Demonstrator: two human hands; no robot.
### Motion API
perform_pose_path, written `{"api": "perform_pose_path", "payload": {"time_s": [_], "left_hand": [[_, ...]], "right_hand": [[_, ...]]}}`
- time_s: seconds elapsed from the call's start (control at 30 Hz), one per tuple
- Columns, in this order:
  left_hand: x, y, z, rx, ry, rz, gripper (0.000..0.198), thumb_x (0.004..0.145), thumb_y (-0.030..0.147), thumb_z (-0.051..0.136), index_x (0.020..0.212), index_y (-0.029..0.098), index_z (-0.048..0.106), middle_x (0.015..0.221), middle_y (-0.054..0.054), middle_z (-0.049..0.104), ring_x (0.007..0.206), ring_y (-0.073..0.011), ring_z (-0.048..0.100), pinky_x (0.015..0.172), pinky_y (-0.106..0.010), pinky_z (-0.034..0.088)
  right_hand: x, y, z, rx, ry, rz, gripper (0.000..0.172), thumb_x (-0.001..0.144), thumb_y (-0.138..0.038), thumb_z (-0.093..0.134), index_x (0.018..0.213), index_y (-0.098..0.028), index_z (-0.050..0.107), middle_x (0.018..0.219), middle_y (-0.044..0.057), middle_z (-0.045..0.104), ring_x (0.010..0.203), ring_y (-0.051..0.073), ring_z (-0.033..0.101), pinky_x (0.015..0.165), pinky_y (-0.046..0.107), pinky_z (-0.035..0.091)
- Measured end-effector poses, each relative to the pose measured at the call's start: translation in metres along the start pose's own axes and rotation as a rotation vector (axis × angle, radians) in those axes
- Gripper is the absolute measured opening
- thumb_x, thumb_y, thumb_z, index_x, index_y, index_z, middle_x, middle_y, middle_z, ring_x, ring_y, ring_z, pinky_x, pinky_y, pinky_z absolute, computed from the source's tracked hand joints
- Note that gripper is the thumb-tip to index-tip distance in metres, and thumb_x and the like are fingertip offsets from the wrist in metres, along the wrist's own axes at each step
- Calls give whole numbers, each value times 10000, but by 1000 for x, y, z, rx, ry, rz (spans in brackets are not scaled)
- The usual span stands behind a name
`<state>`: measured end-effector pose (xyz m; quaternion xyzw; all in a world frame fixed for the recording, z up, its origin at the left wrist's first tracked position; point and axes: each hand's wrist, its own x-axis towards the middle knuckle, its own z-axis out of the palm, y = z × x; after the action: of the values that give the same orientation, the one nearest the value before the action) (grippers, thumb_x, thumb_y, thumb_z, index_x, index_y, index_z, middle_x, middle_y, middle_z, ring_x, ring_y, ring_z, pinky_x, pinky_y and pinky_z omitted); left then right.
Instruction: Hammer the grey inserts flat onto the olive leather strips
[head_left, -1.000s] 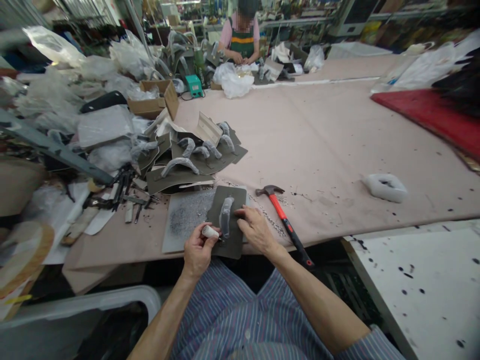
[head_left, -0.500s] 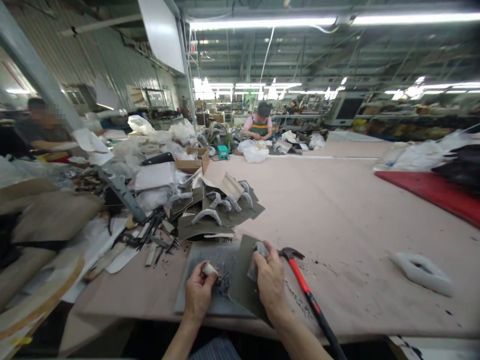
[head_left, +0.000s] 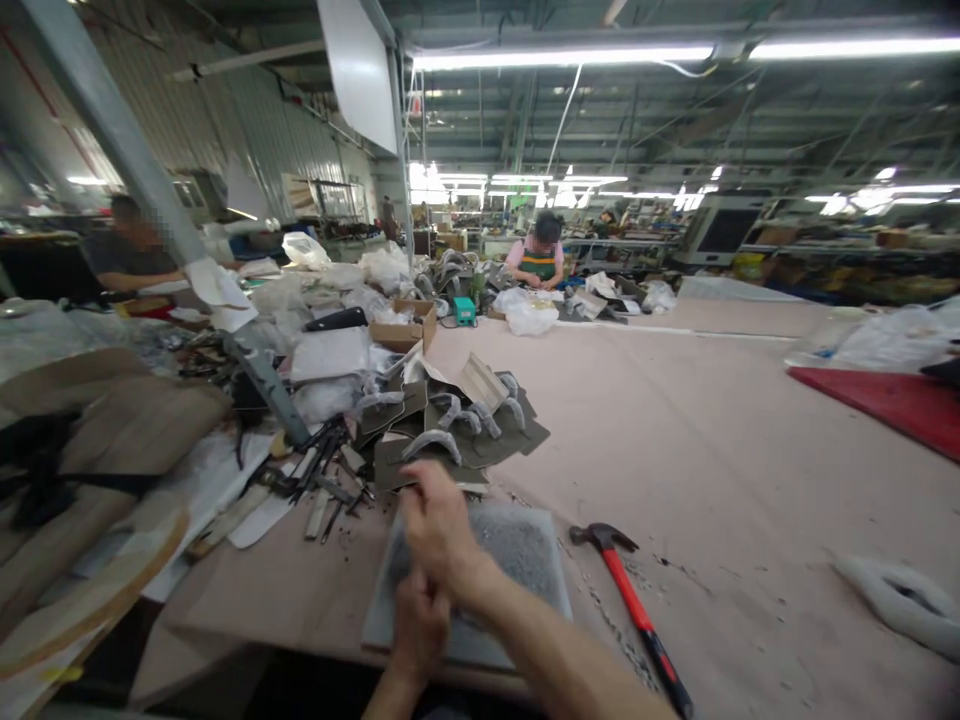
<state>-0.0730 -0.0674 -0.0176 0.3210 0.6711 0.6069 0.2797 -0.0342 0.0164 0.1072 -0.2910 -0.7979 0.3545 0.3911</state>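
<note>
My left hand [head_left: 420,622] is closed in a fist low over the left side of a grey stone slab [head_left: 529,548]. What it holds, if anything, is hidden. My right hand [head_left: 441,522] crosses in front, just above the left one, its fingers curled and blurred. I cannot make out anything in it. Beyond the hands lies a pile of dark olive panels [head_left: 394,462] with curved handles [head_left: 433,443] wrapped in clear film. Dark small bits are scattered on the slab. A claw hammer [head_left: 631,592] with a red and black grip rests to its right.
Several dark tools and strips [head_left: 324,465] lie left of the slab. A grey metal post [head_left: 274,385] rises there among plastic bags. A cardboard box [head_left: 405,328] and teal device [head_left: 464,311] stand farther back. A white foam-like piece [head_left: 900,600] lies right. Co-workers sit across and at left.
My right hand has swung left over the slab, and the olive panel it held no longer shows in it. The white piece in my left hand is now out of sight. The view has shifted.
</note>
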Motion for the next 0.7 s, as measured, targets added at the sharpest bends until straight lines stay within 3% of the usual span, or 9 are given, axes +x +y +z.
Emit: {"api": "perform_pose_path", "payload": {"time_s": [0.07,0.1,0.2,0.33,0.43,0.53,0.63,0.7], "left_hand": [[-2,0,1,6,-41,12,370,698,439,749,1013,248,717,842,-79,778,787,-287,743,748,-385,612],[-3,0,1,9,-63,19,407,720,443,737,1064,229,700,856,-80,777,786,-278,744,747,-373,609],[-4,0,2,10,-99,28,429,758,441,716,1107,195,673,863,-81,776,784,-257,748,731,-329,601],[-4,1,1,25,-110,34,404,764,407,714,1101,190,663,856,-73,777,762,-239,750,723,-314,599],[-3,1,2,44,-89,45,409,760,390,722,1106,185,649,873,-74,780,774,-232,747,744,-324,594],[-2,0,3,27,-95,35,423,754,394,742,1106,184,639,920,-83,783,821,-231,747,783,-324,587],[-2,3,3,3,-99,18,439,747,405,749,1109,184,638,934,-84,780,829,-228,744,792,-326,586],[-2,4,3,2,-89,7,457,738,404,752,1122,182,638,931,-84,780,823,-228,744,785,-326,588]], "right_hand": [[37,34,-25,-240,8,41,458,829,-118,505,1277,-174,583,1362,143,556,1203,303,527,1041,490,442],[53,50,-35,-356,-60,49,544,800,-102,516,1338,-179,539,1404,146,528,1226,313,512,1038,505,441],[82,83,-48,-398,-210,-6,657,756,-74,570,1398,-195,494,1332,113,591,1156,259,565,998,421,474],[82,81,-50,-414,-312,-56,420,871,-175,599,1291,-154,595,1156,121,645,1073,246,585,958,381,461],[70,57,-71,-450,-331,-86,197,946,-267,567,1087,-185,678,1053,83,657,1043,224,585,952,350,434],[44,30,-106,-480,-152,-92,188,949,-284,551,1050,-170,661,988,63,670,948,202,613,877,326,449],[-10,14,-134,-459,51,60,247,916,-295,583,1127,-179,637,923,45,691,829,187,637,789,311,468],[-57,18,-136,-472,153,154,262,917,-313,580,1135,-182,640,931,66,708,826,205,655,770,320,483]]}}
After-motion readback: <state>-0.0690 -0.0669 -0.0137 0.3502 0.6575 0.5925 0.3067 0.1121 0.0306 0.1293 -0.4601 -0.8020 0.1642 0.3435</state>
